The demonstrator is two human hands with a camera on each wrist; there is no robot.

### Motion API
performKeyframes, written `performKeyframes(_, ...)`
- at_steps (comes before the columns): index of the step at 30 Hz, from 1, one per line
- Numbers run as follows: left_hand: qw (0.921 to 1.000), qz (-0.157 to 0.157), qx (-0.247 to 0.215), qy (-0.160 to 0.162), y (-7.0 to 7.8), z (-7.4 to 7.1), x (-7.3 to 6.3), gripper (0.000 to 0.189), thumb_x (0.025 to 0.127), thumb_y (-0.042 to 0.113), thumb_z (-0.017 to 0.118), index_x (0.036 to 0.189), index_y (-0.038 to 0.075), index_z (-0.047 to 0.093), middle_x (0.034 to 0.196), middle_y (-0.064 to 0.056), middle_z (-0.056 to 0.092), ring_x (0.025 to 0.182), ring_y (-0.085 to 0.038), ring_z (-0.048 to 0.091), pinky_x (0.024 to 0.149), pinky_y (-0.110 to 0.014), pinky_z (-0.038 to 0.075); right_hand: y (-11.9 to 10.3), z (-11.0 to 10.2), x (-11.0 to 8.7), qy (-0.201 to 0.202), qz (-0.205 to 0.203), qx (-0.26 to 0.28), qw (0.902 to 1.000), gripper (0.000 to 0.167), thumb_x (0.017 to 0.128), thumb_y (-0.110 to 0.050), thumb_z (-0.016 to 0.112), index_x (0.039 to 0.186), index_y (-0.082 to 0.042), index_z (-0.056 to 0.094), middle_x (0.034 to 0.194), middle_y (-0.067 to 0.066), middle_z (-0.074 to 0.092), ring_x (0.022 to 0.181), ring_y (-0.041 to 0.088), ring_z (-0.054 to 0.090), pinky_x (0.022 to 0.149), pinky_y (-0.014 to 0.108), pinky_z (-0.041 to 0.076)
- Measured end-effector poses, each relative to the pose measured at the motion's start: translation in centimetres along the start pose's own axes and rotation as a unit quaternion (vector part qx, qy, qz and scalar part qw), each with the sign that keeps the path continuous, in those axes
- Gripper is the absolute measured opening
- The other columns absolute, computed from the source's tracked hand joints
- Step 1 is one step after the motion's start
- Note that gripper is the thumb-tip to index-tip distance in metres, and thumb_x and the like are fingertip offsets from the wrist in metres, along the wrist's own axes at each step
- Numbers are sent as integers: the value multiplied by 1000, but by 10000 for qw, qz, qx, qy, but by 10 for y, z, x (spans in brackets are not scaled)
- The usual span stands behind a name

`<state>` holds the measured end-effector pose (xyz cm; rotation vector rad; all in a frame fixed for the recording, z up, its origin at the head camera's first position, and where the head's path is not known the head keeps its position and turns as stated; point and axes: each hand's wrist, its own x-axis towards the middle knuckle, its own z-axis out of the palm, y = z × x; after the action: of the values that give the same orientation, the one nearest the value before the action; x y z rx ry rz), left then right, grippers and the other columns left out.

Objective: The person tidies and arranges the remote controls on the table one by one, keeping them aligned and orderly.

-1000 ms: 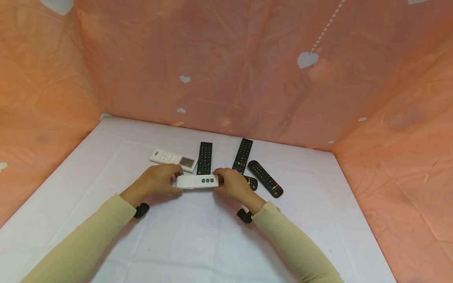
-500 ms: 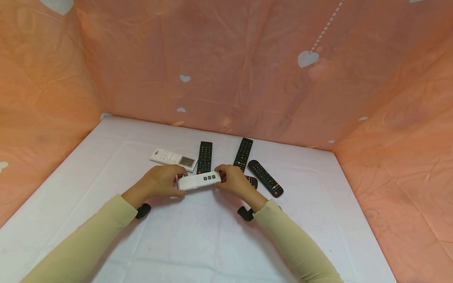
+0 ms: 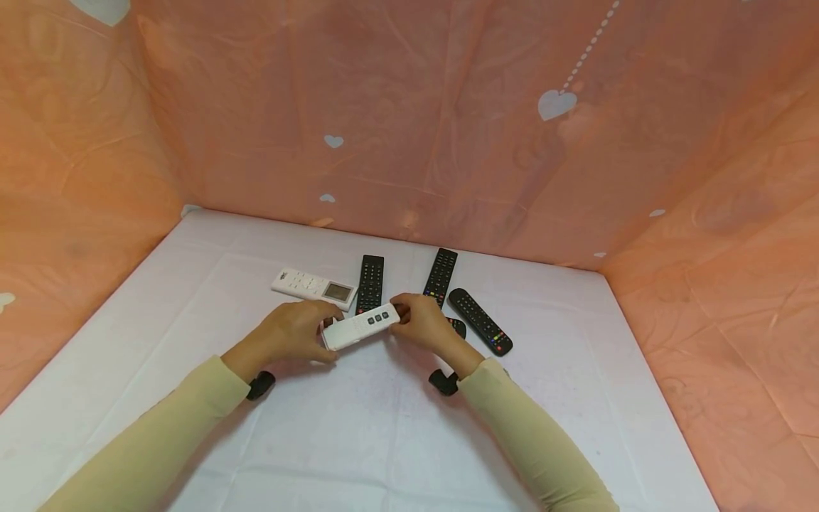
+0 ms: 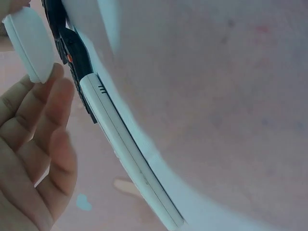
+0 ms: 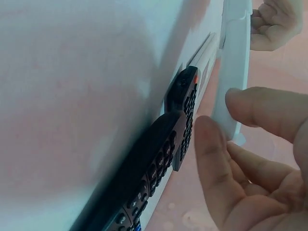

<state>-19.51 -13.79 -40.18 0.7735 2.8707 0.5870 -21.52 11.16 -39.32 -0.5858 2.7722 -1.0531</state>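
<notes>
A slim white remote control (image 3: pixel 358 329) with three dark buttons slants between my two hands, its right end farther from me. My left hand (image 3: pixel 288 331) holds its left end, and the left wrist view has fingertips (image 4: pixel 57 72) at the end of the remote. With thumb and fingers, my right hand (image 3: pixel 425 327) pinches the other end, seen closely in the right wrist view. Just behind lie a white remote with a display (image 3: pixel 307 283) and a black remote (image 3: pixel 370 284). Another black remote (image 3: pixel 457 326) is mostly hidden by my right hand.
Two more black remotes, one upright in view (image 3: pixel 441 274) and one slanted (image 3: pixel 481 322), lie behind and right of my right hand. A white cloth (image 3: pixel 333 441) covers the table. Orange sheets with pale hearts (image 3: pixel 409 128) stand around its back and sides.
The held white remote has turned from nearly level across the view to a slant, its right end swinging away from me. My hands have shifted slightly with it; the other remotes stayed put.
</notes>
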Motion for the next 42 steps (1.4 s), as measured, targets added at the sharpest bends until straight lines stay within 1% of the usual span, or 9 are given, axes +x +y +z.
performKeyframes(5,9996,137,94,221,3,2,0,50,61,45,84,101,20,66,77,13,60,67,-5,50,56,-24,40,0,-1,0,183,-64,-61,9998,34,77,-2,71,110,4,67,90,14,73,76,17,69,65,20,52)
performKeyframes(11,9998,72,-6,168,7,4,-1,45,63,44,83,96,21,65,78,12,62,66,-5,51,57,-24,40,-1,0,1,282,-134,-17,9995,32,75,-1,71,107,3,69,89,14,73,75,17,68,64,19,52)
performKeyframes(14,9999,53,-12,138,9,4,-2,49,62,44,83,100,19,66,81,11,64,68,-6,52,58,-25,41,-1,0,2,310,-104,2,9995,32,76,-1,70,107,3,69,90,14,73,79,19,70,66,19,53)
performKeyframes(18,9999,75,1,81,12,5,-3,57,61,46,83,108,18,68,80,11,64,70,-6,53,59,-24,42,-1,1,3,311,-122,148,9993,31,76,0,68,106,4,69,90,15,73,79,20,70,66,19,54)
performKeyframes(22,10000,85,-10,-16,14,5,-4,61,60,49,84,111,19,68,79,12,63,70,-7,52,59,-25,42,-2,3,4,252,-89,326,9991,29,76,1,69,105,5,69,90,16,73,78,20,70,65,19,54)
performKeyframes(26,9999,79,-35,-131,15,7,-5,63,58,47,86,111,19,67,80,12,62,70,-6,52,61,-25,43,-1,5,5,163,-19,383,9991,29,78,0,70,107,4,69,92,16,73,80,20,70,66,19,54)
performKeyframes(33,9997,124,63,-195,13,11,-7,59,55,43,88,104,20,64,76,12,61,66,-5,51,58,-25,42,1,9,6,82,-139,244,9996,28,81,-4,72,109,-1,68,92,13,72,80,19,69,68,20,54)
performKeyframes(38,9995,81,-100,-273,13,10,-10,59,56,38,88,106,18,64,78,10,60,65,-6,50,58,-24,41,0,11,5,-96,-227,112,9996,29,83,-4,70,111,-2,65,92,12,71,79,18,67,70,22,53)
performKeyframes(42,9994,34,-193,-296,13,11,-13,62,55,37,88,108,17,64,77,10,58,64,-6,48,58,-24,40,-2,13,5,-208,-230,45,9995,30,83,-4,69,112,-2,64,92,13,70,79,18,66,69,21,53)
